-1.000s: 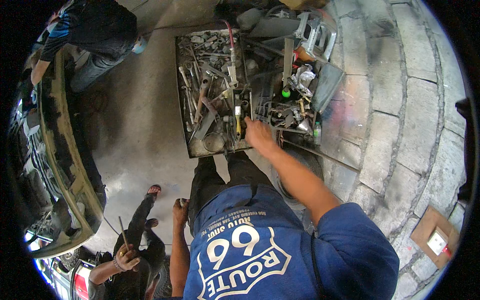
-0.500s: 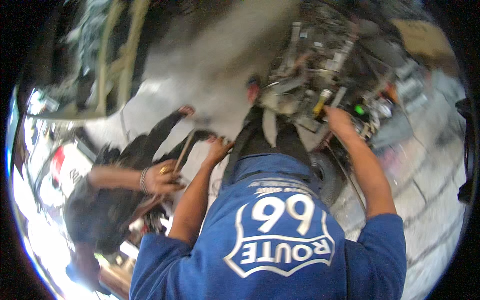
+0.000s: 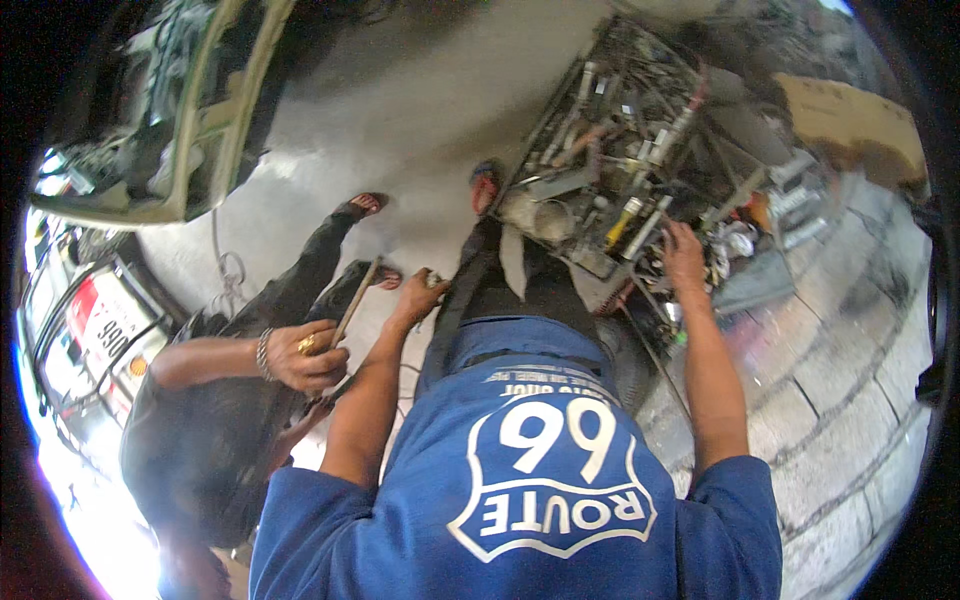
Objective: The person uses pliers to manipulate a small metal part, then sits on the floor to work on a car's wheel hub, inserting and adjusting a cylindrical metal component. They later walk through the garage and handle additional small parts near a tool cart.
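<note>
My left hand point(image 3: 418, 298) is closed, held low beside my left thigh. A small pale piece shows at its fingertips, too small to name. My right hand point(image 3: 684, 256) reaches to the near right side of a metal tool tray point(image 3: 548, 112), fingers apart and slightly bent, with nothing visible in them. Just left of it lie a yellow-handled tool point(image 3: 622, 226) and a long silver bar point(image 3: 648, 228). A round metal cup or can point(image 3: 553, 220) sits at the tray's near left corner.
At my left stands a co-worker, whose hand point(image 3: 312, 356) grips a thin stick point(image 3: 356, 305). An open vehicle door point(image 3: 215, 130) is at the upper left. A cardboard box point(image 3: 850, 120) lies beyond the tray. Paving blocks point(image 3: 840, 370) cover the ground at right.
My right hand has drawn slightly back and right, away from the yellow-handled tool, and its fingers have spread. My left hand stays by my thigh. The view has steadied.
</note>
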The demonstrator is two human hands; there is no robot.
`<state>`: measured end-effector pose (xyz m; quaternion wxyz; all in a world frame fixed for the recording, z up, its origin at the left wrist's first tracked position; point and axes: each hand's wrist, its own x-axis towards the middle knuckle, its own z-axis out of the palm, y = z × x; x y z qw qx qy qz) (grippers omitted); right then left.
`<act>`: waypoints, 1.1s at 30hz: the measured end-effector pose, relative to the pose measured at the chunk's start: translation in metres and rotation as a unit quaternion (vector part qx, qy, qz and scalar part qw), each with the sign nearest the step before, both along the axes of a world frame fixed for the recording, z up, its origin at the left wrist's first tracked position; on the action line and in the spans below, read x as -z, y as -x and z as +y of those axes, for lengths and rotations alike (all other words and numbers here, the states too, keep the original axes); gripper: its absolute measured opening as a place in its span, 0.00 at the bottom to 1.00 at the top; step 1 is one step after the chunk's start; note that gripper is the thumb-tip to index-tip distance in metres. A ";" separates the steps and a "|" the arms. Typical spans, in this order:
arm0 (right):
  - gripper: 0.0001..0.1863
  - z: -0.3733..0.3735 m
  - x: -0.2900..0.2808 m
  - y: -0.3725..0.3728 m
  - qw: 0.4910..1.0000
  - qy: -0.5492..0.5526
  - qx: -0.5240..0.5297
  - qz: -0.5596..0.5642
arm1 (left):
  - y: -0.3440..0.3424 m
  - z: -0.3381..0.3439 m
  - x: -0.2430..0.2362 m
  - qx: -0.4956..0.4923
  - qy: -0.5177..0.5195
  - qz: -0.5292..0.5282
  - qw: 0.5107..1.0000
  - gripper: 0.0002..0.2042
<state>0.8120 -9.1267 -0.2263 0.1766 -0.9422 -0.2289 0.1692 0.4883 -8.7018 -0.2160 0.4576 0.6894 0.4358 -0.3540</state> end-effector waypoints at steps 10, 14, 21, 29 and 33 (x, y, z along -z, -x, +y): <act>0.11 -0.003 -0.050 0.045 0.951 -0.106 0.288 0.020 | -0.017 0.000 -0.016 0.024 -0.027 -0.051 0.998 0.21; 0.14 -0.014 -0.052 0.062 0.946 -0.093 0.308 0.039 | -0.016 0.004 -0.012 0.047 -0.001 0.017 0.999 0.24; 0.16 0.003 -0.047 0.067 0.967 -0.021 0.256 0.000 | 0.014 -0.001 0.035 0.050 -0.037 -0.013 0.998 0.14; 0.21 0.044 0.003 0.057 0.993 0.049 0.085 0.068 | 0.016 0.000 0.022 0.023 -0.033 -0.064 0.997 0.24; 0.22 0.056 -0.005 0.057 0.980 0.129 0.057 0.142 | 0.017 -0.003 0.015 -0.006 -0.038 -0.050 0.998 0.24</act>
